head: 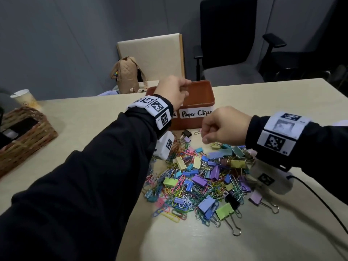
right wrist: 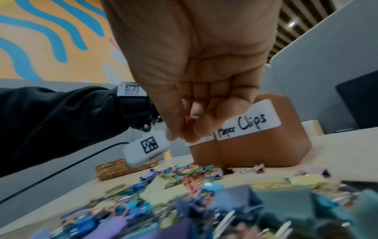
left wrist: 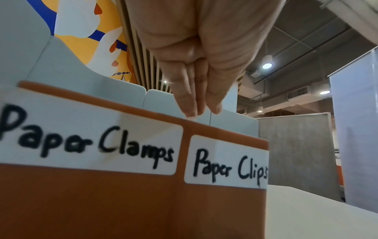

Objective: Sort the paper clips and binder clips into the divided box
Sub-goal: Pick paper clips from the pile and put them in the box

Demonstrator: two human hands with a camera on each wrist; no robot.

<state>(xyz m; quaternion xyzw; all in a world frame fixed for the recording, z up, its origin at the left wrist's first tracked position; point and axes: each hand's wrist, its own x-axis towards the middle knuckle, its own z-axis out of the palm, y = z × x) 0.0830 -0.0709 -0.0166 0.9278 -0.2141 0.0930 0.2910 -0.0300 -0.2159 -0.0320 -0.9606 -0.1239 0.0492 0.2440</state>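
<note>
An orange-brown divided box [head: 205, 95] stands at the table's far side, labelled "Paper Clamps" [left wrist: 88, 142] and "Paper Clips" [left wrist: 229, 168]. My left hand [head: 180, 91] hovers over its rim near the divider. Its fingertips [left wrist: 192, 111] are bunched together and point down, and anything between them is hidden. A heap of coloured paper clips and binder clips [head: 203, 178] lies in front of the box [right wrist: 286, 145]. My right hand [head: 207, 137] hangs just above the heap's far edge with its fingers [right wrist: 200, 132] curled toward the palm. No clip shows in it.
A wicker basket [head: 24, 136] and a paper cup [head: 25, 99] sit at the table's left. A tan bag [head: 128, 74], a beige chair [head: 150, 53] and a black office chair [head: 227, 34] stand behind the table. A black cable [head: 323, 204] trails at the right.
</note>
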